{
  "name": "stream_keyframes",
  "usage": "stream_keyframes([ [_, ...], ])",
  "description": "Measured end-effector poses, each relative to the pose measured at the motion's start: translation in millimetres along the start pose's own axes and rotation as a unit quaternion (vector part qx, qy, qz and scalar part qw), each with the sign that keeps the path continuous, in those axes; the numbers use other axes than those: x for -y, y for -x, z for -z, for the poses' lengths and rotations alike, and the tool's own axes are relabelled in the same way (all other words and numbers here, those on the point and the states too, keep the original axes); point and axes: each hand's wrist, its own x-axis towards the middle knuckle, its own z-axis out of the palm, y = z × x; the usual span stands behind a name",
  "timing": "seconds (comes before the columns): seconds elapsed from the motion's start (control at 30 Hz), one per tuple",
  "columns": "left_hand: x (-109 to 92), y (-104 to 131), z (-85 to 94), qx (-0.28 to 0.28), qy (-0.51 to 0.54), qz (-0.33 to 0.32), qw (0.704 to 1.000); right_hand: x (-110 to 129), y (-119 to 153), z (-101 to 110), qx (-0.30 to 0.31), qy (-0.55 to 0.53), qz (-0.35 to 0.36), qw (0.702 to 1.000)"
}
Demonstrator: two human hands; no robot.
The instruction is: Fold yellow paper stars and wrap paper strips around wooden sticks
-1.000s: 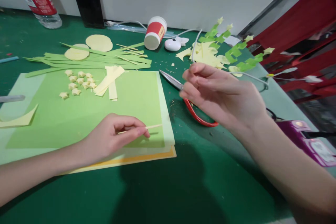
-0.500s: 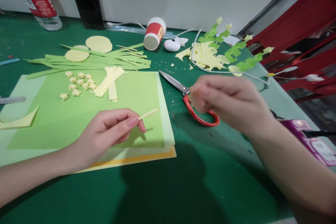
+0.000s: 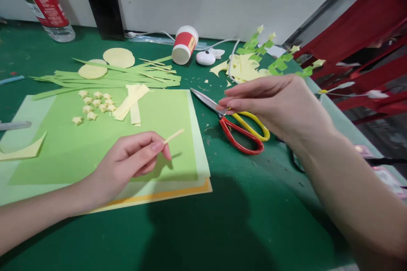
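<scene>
Between thumb and fingertips, my left hand (image 3: 136,154) pinches a thin pale yellow paper strip (image 3: 174,135), which points up to the right above the green paper sheets (image 3: 178,110). My right hand (image 3: 267,99) hovers over the scissors (image 3: 240,137) with thumb and fingers slightly apart; I see nothing in it. The scissors lie on the table with one red and one yellow handle, partly hidden by that hand. Several small folded paper stars (image 3: 97,102) sit on the sheets, beside crossed pale yellow strips (image 3: 135,103).
Green paper strips (image 3: 117,78) and yellow paper circles (image 3: 119,57) lie at the back. A paper cup (image 3: 185,45), a white earphone case (image 3: 206,58) and a cable stand near the wall. Yellow scraps (image 3: 243,67) are at back right, a water bottle (image 3: 52,10) at back left.
My right hand's fingers have loosened from a closed, blurred shape and shifted slightly left, uncovering the scissors' yellow handle. The left hand keeps the strip, with little movement.
</scene>
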Motion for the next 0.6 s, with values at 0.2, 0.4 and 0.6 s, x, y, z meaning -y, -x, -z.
stream_keyframes([
  [0.2, -0.1, -0.2, 0.2, 0.006, 0.002, 0.012, 1.000, 1.1, 6.0, -1.3, -0.014, 0.033, 0.024, 0.999],
  [0.4, -5.1, -0.3, -0.3, 0.003, -0.008, 0.021, 1.000, 3.0, 9.5, -5.1, 0.010, 0.015, 0.044, 0.999],
  [0.6, -6.3, -0.7, -0.8, 0.005, -0.017, 0.034, 0.999, 4.2, 5.8, -5.4, 0.059, -0.041, 0.019, 0.997],
])
